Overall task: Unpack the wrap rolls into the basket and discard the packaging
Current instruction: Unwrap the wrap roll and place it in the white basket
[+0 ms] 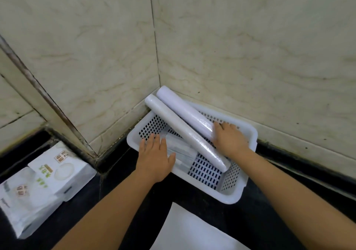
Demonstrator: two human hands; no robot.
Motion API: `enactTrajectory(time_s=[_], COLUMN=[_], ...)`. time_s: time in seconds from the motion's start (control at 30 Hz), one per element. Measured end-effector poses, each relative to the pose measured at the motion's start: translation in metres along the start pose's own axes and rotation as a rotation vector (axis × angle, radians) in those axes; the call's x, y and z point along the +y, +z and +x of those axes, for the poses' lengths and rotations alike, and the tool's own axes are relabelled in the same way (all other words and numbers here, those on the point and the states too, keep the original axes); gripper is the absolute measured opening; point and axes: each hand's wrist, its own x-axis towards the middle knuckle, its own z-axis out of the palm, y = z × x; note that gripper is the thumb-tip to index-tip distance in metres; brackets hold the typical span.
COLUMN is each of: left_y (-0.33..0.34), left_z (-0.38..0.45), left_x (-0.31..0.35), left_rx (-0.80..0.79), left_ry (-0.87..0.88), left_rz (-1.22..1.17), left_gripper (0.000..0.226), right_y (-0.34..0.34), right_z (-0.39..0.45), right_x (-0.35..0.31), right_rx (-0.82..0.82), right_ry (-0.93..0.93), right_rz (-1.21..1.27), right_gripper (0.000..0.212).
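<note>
A white perforated plastic basket (242, 190) stands in the corner of a black counter. Two long white wrap rolls lie slanted across it, their far ends sticking out over the rim toward the wall corner: the nearer roll (185, 134) and the farther roll (185, 110). My right hand (229, 137) rests on the near end of the farther roll, fingers spread over it. My left hand (155, 156) lies flat, fingers apart, on the basket's near-left rim and on clear crumpled packaging (183, 156) inside the basket.
White packs with green print (48, 174) sit at the left on the counter. A white sheet (190, 230) lies at the front edge. Marble-tiled walls (250, 57) close in behind and to the left of the basket.
</note>
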Motion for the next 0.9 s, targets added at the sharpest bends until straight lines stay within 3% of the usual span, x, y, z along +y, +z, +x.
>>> enactTrajectory(time_s=[0.07, 0.2, 0.37, 0.73, 0.9], left_y=[-0.002, -0.004, -0.004, -0.005, -0.021], left_z=[0.001, 0.001, 0.0, -0.003, -0.018], left_x=[0.0, 0.0, 0.002, -0.001, 0.007], left_rx=[0.012, 0.011, -0.003, -0.011, 0.008], left_ry=[-0.003, -0.002, 0.003, 0.013, 0.014], left_rz=[-0.009, -0.011, -0.019, -0.032, 0.022], left_gripper=[0.063, 0.063, 0.064, 0.062, 0.058], right_y=[-0.001, 0.009, 0.014, 0.014, -0.001], right_z=[-0.011, -0.022, -0.017, -0.017, -0.038], right_x=[-0.011, -0.032, -0.03, -0.029, -0.034], right_rx=[0.089, -0.056, 0.008, -0.091, -0.087], right_ry=[-0.064, -0.187, -0.109, -0.057, -0.004], right_rz=[0.065, -0.069, -0.124, -0.132, -0.129], right_gripper=[0.056, 0.064, 0.073, 0.074, 0.055])
